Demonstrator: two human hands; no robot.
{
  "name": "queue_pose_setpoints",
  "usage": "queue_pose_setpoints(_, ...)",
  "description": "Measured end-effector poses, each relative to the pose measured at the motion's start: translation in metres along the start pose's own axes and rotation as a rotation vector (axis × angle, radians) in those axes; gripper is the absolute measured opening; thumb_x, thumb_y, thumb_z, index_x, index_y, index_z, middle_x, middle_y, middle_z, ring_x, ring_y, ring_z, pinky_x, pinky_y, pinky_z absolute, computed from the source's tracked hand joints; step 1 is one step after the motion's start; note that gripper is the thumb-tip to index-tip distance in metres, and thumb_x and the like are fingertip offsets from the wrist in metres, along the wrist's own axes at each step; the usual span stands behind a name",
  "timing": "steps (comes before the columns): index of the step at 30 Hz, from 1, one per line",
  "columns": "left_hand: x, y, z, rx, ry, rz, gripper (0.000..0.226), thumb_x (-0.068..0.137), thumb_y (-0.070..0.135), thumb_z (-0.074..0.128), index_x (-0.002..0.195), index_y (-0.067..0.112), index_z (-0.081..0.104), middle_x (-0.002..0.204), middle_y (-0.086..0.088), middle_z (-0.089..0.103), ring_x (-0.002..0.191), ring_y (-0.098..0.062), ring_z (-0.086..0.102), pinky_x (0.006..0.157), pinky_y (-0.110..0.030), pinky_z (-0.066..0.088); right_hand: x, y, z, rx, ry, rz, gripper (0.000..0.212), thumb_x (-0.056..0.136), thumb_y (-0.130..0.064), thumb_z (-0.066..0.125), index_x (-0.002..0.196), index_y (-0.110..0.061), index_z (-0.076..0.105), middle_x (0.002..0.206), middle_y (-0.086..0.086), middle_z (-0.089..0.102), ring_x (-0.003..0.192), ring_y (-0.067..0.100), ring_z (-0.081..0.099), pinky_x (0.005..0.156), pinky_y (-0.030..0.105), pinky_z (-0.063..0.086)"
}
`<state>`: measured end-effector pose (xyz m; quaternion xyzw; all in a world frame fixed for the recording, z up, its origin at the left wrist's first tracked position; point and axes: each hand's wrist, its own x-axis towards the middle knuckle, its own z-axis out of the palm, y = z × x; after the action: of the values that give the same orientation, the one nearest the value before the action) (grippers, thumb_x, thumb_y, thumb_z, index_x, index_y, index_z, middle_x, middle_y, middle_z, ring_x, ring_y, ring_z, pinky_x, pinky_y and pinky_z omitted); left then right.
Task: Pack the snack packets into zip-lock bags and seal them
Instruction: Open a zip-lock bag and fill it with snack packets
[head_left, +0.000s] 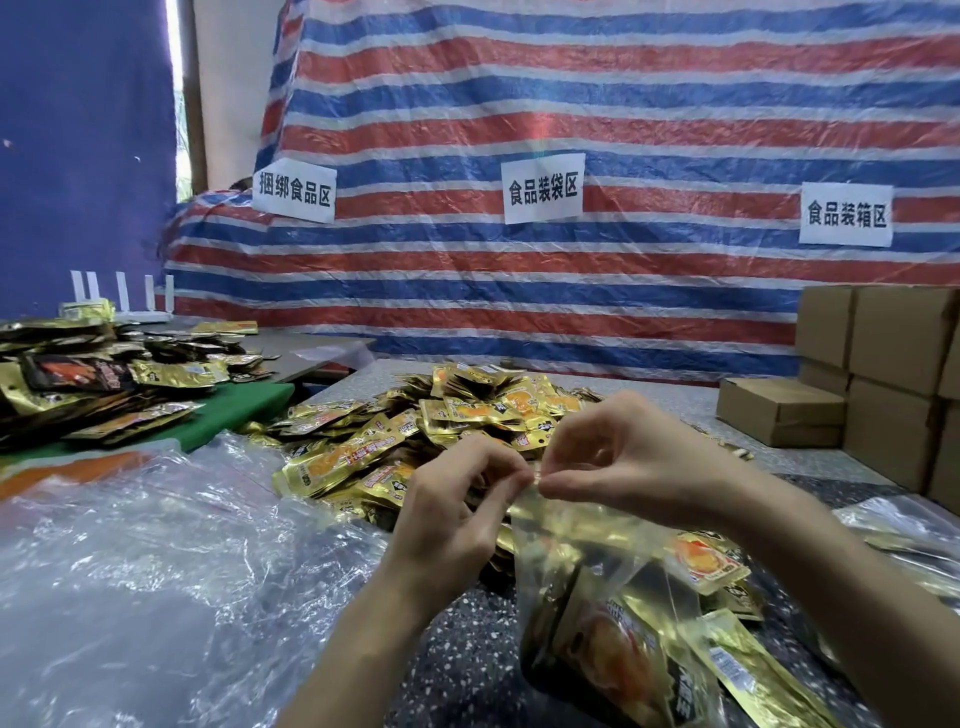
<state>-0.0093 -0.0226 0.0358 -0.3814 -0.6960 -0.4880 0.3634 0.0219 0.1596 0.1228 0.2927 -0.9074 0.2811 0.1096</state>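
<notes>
1. The left hand (452, 514) and the right hand (628, 457) meet above the speckled tabletop (467, 654), a little right of the middle of the view.
2. The left hand's fingers (493, 462) are curled, and the thumb and forefinger pinch the top edge of a clear zip-lock bag (571, 545).
3. The right hand pinches the same edge between thumb and forefinger, just beside the left hand's pinch. Its other fingers are loosely bent above it.
4. The zip-lock bag hangs from the two pinches and slants down toward the lower right. Whether its lower end rests on the tabletop cannot be told.
5. Inside the bag are gold snack packets (618, 660) with an orange picture on the front, packed close together.
6. A pile of loose packets (395, 441) of the same gold kind lies on the tabletop just behind the hands.
7. A few more lie under the right forearm, beside the bag.
8. A heap of clear plastic bags (156, 561) covers the near left of the tabletop.
9. Farther left, a green board (249, 405) carries darker gold-and-black packets (93, 379).
10. Cardboard boxes (893, 364) are stacked at the right, with one low box (779, 410) in front of them.
11. A red, white and blue striped tarp (571, 104) hangs behind, with three paper signs (543, 188) stuck on it.
</notes>
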Motion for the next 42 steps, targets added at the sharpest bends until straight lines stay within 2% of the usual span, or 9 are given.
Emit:
queue_pose_setpoints(7,-0.001,-0.004,-0.004,-0.090,-0.137,-0.132,0.007,0.087,0.004,0.071,0.091,0.009,0.073,0.085,0.001,0.072,0.076,-0.012,0.064,0.068,-0.031,0.053,0.002,0.004,0.001,-0.070,-0.073,0.075,0.007,0.081,-0.025,0.080,0.079,-0.019,0.077,0.077,-0.006,0.075,0.069,0.006,0.069,0.065,0.022,0.055)
queue_pose_setpoints(12,-0.001,-0.005,-0.006,-0.102,-0.194,-0.155,0.010,0.086,0.005,0.073,0.090,0.014,0.074,0.082,0.003,0.072,0.075,-0.009,0.064,0.067,-0.017,0.050,-0.001,0.003,0.001,-0.064,-0.094,0.102,0.006,0.078,-0.024,0.082,0.075,-0.024,0.077,0.077,-0.010,0.075,0.067,0.002,0.068,0.062,0.015,0.050)
queue_pose_setpoints(17,-0.001,-0.004,-0.007,-0.094,-0.244,-0.172,0.015,0.086,0.007,0.074,0.089,0.021,0.073,0.083,0.005,0.072,0.076,-0.005,0.063,0.070,-0.017,0.048,-0.004,0.003,0.004,-0.110,-0.085,0.075,0.007,0.083,-0.023,0.079,0.079,-0.020,0.075,0.077,-0.003,0.072,0.071,0.006,0.066,0.063,0.025,0.055)
queue_pose_setpoints(22,-0.002,0.002,-0.005,-0.134,-0.172,-0.210,0.013,0.086,0.005,0.074,0.084,0.017,0.072,0.081,0.004,0.071,0.073,-0.009,0.063,0.069,-0.023,0.051,-0.002,0.003,0.006,-0.117,-0.068,0.039,0.007,0.084,-0.022,0.076,0.079,-0.018,0.074,0.076,0.000,0.072,0.069,0.005,0.063,0.062,0.023,0.052)
queue_pose_setpoints(26,-0.003,0.002,-0.003,-0.166,-0.126,-0.217,0.015,0.084,0.000,0.071,0.078,0.013,0.068,0.076,0.001,0.067,0.070,-0.017,0.061,0.066,-0.027,0.051,-0.004,0.006,0.007,-0.039,-0.098,0.056,0.005,0.087,-0.024,0.076,0.086,-0.019,0.076,0.081,0.001,0.074,0.073,0.014,0.067,0.064,0.029,0.054)
queue_pose_setpoints(29,-0.003,0.003,-0.002,-0.197,-0.093,-0.216,0.009,0.081,0.006,0.069,0.076,0.013,0.067,0.075,0.000,0.066,0.069,-0.019,0.061,0.064,-0.028,0.051,-0.007,0.006,0.006,-0.013,-0.063,0.051,0.008,0.089,-0.027,0.073,0.087,-0.020,0.076,0.080,0.008,0.071,0.072,0.023,0.062,0.065,0.042,0.049)
queue_pose_setpoints(34,-0.004,0.000,0.003,-0.261,-0.119,-0.281,0.009,0.089,0.009,0.072,0.084,0.017,0.071,0.081,-0.002,0.071,0.074,-0.023,0.066,0.067,-0.033,0.054,-0.010,0.004,0.003,-0.136,-0.035,0.076,0.008,0.093,-0.029,0.068,0.088,-0.024,0.071,0.079,-0.006,0.065,0.070,0.000,0.054,0.062,0.020,0.044)
queue_pose_setpoints(38,-0.005,0.001,0.006,-0.259,-0.135,-0.236,0.008,0.091,0.018,0.068,0.083,0.017,0.071,0.079,-0.003,0.070,0.073,-0.022,0.065,0.065,-0.026,0.051,-0.012,0.001,0.004,-0.203,-0.004,0.052,0.007,0.095,-0.030,0.065,0.090,-0.026,0.067,0.082,-0.007,0.063,0.077,0.009,0.056,0.071,0.035,0.048)
queue_pose_setpoints(42,-0.005,0.004,0.006,-0.311,-0.054,-0.194,0.020,0.088,0.029,0.064,0.080,0.012,0.071,0.074,-0.003,0.068,0.068,-0.013,0.063,0.063,-0.020,0.047,-0.012,-0.002,0.002,-0.094,-0.017,0.014,0.009,0.092,-0.033,0.068,0.083,-0.032,0.067,0.077,-0.006,0.065,0.073,0.011,0.056,0.065,0.029,0.044)
